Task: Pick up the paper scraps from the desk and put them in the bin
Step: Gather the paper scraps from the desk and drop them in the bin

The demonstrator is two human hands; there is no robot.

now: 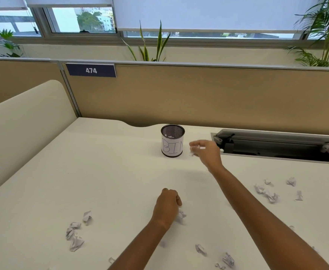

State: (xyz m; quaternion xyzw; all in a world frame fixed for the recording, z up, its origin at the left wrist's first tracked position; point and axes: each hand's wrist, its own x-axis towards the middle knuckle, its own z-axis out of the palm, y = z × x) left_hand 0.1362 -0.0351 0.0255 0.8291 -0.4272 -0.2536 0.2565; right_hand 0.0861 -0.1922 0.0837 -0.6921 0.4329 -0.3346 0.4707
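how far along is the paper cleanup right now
Partly done. Some paper already lies in the bin. The right hand carries a scrap beside it; the left hand grips another scrap on the desk. Left to do: the left cluster, the right cluster and the near scraps.

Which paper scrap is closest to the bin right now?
The scrap held in the right hand, just right of the bin. The crumpled piece at the left hand and the loose ones on the desk all lie nearer the person.
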